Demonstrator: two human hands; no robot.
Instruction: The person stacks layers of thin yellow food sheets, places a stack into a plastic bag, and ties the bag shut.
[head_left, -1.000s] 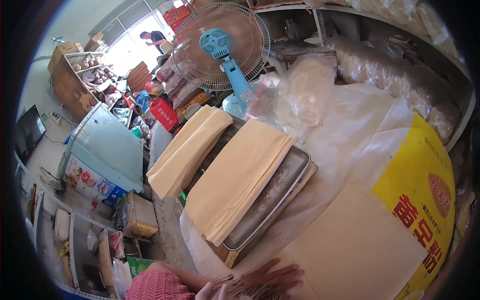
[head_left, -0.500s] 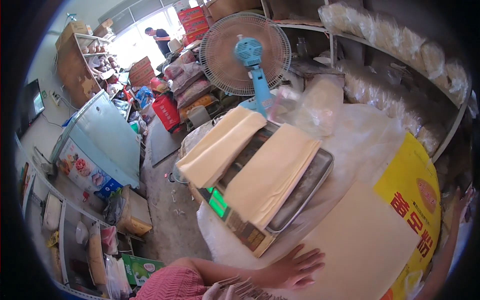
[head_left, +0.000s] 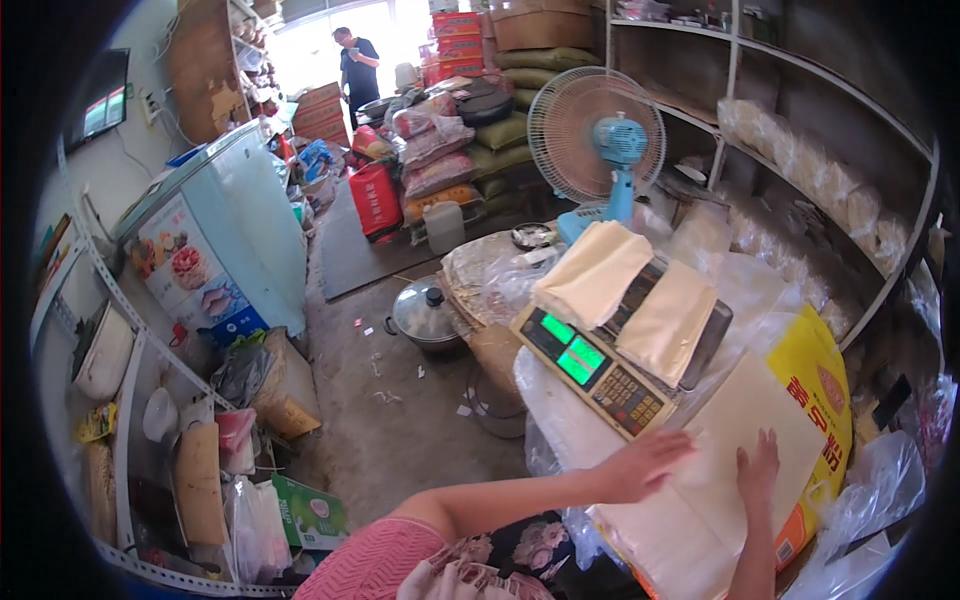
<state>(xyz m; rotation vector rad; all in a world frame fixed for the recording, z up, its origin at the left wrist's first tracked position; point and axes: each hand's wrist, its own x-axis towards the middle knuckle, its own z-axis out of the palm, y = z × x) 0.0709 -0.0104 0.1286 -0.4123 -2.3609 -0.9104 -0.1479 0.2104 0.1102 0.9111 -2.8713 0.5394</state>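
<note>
A broad stack of thin cream-coloured sheets (head_left: 745,425) lies at the front right of the table. My left hand (head_left: 645,465) is over its left side, fingers stretched out and nothing in them; whether it touches the sheets I cannot tell. My right hand (head_left: 758,472) is at the stack's near right part, fingers spread and pointing away from me, holding nothing. Just beyond my left hand stands a digital scale (head_left: 600,375) with a lit green display. Two folded bundles of the same cream sheets lie across its metal tray, a left bundle (head_left: 592,275) and a right bundle (head_left: 668,320).
Beneath the stack's right side is a yellow printed sack (head_left: 815,395). A blue fan (head_left: 620,140) stands behind the scale. Wrapped bundles (head_left: 810,180) fill shelves at right. A lidded pot (head_left: 425,315) sits on the floor, left of the table. Far back stands a person (head_left: 358,70).
My view has swung, so the scale and fan appear farther right. My right hand has come from the far right edge to the stack of sheets. My left hand stays near the stack's left side.
</note>
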